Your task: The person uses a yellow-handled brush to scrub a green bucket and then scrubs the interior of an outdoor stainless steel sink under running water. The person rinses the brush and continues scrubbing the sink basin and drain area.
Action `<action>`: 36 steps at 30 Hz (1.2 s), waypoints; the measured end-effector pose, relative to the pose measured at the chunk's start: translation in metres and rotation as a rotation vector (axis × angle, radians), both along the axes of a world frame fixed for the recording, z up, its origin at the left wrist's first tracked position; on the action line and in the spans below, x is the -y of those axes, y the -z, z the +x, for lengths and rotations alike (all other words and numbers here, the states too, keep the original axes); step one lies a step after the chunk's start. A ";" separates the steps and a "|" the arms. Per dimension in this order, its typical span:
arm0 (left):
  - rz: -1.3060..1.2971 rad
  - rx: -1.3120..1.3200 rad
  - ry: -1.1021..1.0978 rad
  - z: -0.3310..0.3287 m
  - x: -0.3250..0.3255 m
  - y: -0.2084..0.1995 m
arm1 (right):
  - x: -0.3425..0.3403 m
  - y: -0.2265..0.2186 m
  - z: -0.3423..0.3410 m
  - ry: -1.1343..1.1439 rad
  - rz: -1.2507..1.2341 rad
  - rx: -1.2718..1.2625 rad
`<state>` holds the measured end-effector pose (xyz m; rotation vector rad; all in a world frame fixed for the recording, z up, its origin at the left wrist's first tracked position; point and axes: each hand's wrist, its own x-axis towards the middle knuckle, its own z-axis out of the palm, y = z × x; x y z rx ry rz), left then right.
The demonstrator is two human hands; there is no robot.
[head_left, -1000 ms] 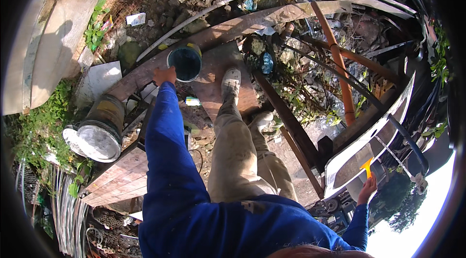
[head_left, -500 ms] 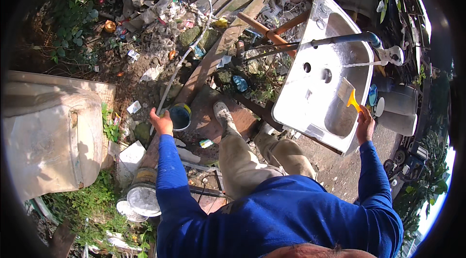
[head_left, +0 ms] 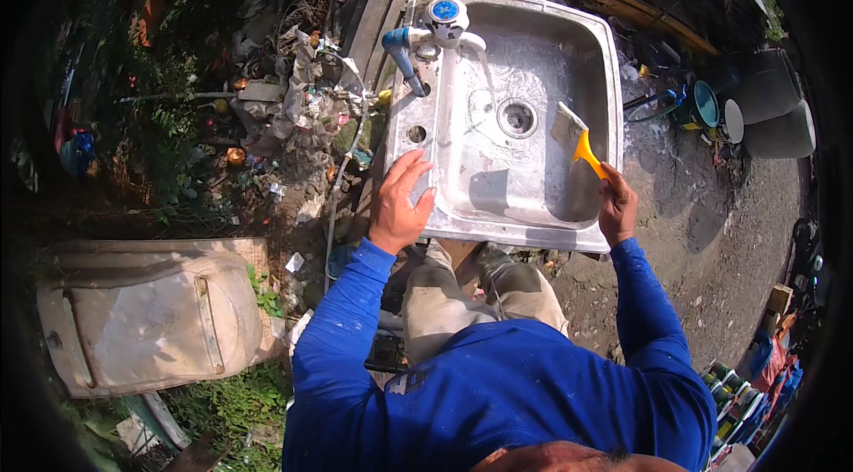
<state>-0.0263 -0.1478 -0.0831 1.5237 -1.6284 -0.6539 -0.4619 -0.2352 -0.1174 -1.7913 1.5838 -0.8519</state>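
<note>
"Grip status, right hand (head_left: 619, 208)?"

"Closed on a scraper (head_left: 584, 152), fingers and thumb at the end of its yellow handle. Its pale blade is over the basin of the sink (head_left: 524, 234), right of the drain (head_left: 516, 119); whether it touches metal, I cannot tell. Left hand (head_left: 402, 204): fingers spread, holding nothing, at the sink's left edge. Contact there is unconfirmed."

"Hazards?"

"Two, in my judgement. Water (head_left: 486, 72) appears to run from the tap (head_left: 446, 20); a wetted handle, held only near its end, could twist or slip and drop into the basin. Also, the sink's support is hidden from above, so heavy pressure on one edge might rock it."

"Changes against the frame half a second earlier?"

"Left hand: then beside a bucket, now at the sink. Sink: then off to the right, now squarely ahead. Scraper: same hand. That bucket: no longer seen."
</note>
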 end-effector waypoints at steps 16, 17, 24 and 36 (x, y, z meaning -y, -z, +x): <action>0.490 0.868 -0.094 -0.169 0.196 0.236 | -0.016 0.038 -0.042 0.103 0.091 0.439; 0.422 0.900 -0.076 -0.176 0.195 0.249 | -0.017 0.040 -0.043 0.099 0.040 0.414; 0.564 0.949 0.158 -0.133 0.140 0.215 | -0.026 0.047 -0.059 0.152 0.126 0.531; 0.540 0.927 0.412 -0.138 0.128 0.185 | -0.048 0.062 -0.059 0.145 0.098 0.556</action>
